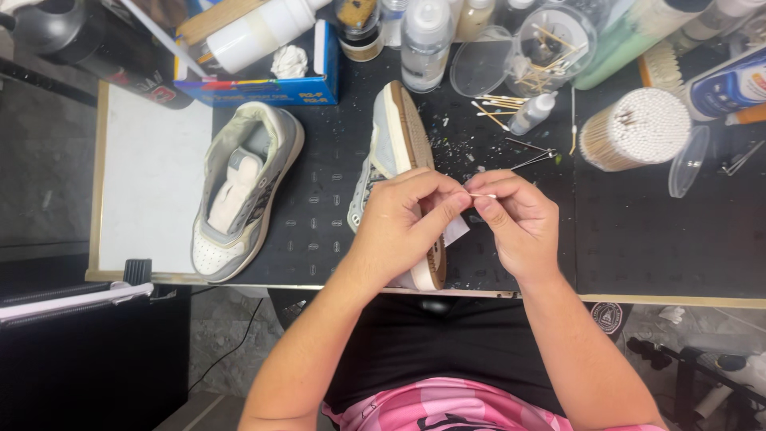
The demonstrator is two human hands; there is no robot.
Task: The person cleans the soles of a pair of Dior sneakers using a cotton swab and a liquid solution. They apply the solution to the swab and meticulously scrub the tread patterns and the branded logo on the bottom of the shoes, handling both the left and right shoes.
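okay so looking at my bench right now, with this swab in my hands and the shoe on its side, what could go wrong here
1. The sneaker on its side balances on edge under your left hand; a nudge could tip it over.
2. The open tub of cotton swabs lies sideways near your right hand; a bump might spill them.
3. The cotton swab is pinched between both hands and may bend or snap if twisted hard.

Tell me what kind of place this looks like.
Probably a shoe cleaning or restoration bench. Two sneakers lie on the dark mat, one upright and one on its side, beside a tub of cotton swabs and several bottles. Both hands hold a swab.
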